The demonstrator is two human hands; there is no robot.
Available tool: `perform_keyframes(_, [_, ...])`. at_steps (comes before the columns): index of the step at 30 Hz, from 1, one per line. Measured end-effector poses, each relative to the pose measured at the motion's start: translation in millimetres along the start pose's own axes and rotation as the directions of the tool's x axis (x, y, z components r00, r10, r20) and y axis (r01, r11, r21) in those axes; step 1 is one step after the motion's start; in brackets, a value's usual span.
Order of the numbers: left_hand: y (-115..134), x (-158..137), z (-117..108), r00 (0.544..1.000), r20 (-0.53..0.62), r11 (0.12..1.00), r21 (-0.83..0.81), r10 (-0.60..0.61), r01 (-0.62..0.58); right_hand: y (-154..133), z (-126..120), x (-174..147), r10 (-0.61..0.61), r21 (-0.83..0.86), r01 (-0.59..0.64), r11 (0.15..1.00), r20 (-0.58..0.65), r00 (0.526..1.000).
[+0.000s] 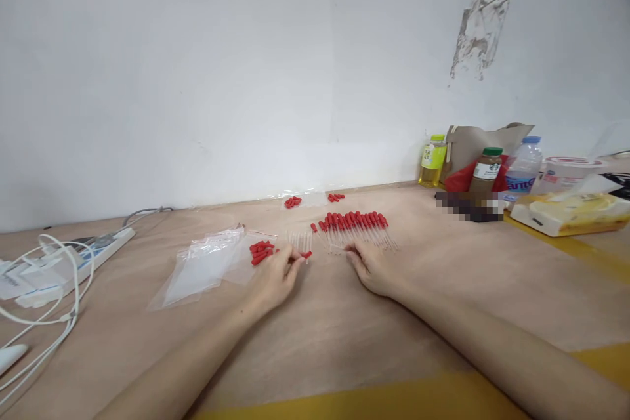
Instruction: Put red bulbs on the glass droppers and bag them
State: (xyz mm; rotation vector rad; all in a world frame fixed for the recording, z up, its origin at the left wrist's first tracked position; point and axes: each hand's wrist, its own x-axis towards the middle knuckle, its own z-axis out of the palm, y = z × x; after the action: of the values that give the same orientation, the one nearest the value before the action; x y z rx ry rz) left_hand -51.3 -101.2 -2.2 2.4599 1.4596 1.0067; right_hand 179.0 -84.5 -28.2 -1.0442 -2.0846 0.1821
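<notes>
My left hand (279,275) is closed, pinching a small red rubber dropper bulb (307,254) that sticks out to the right of the fingertips. Opposite it, my right hand (370,267) is closed on a thin clear glass dropper tube (336,249), whose end points left. Just behind the right hand lies a row of red-capped glass droppers (355,220), bulbs toward the wall. Several bare glass tubes (299,240) lie side by side behind my left fingers. Beside the left hand is a pile of loose red bulbs (260,251), partly hidden by it.
Clear plastic bags (204,266) lie on the left, near a power strip (111,244) with tangled white cables (73,289). More red bulbs (293,202) lie by the wall. Bottles (486,172), a grey bag (472,138) and a tissue pack (566,213) stand at right.
</notes>
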Motion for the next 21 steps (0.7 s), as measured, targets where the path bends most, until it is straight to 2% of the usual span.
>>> perform_keyframes(2, [2.7,-9.5,9.7,0.999,0.033,0.995,-0.096,0.011,-0.007,-7.1,1.5,-2.9,-0.049,0.036,0.048,0.998,0.029,0.998])
perform_keyframes(5, [1.0,-15.2,19.6,1.000,0.024,0.980,-0.199,-0.019,0.023,-14.6,4.1,-6.0,-0.085,0.060,0.081,0.995,0.067,0.994])
perform_keyframes(10, [-1.1,-14.9,22.8,0.999,0.027,0.931,-0.364,-0.029,0.037,-17.4,6.9,-6.6,-0.098,0.075,0.090,0.993,0.109,0.989])
perform_keyframes(17, [6.0,-16.0,14.7,0.999,0.048,0.966,-0.259,0.022,-0.009,-17.2,5.5,-5.7,-0.080,0.052,0.074,0.996,0.144,0.986])
perform_keyframes(21, [4.3,-15.5,15.7,0.999,0.040,0.965,-0.261,0.036,-0.024,-19.1,6.4,-5.7,-0.103,0.085,0.092,0.992,0.136,0.985])
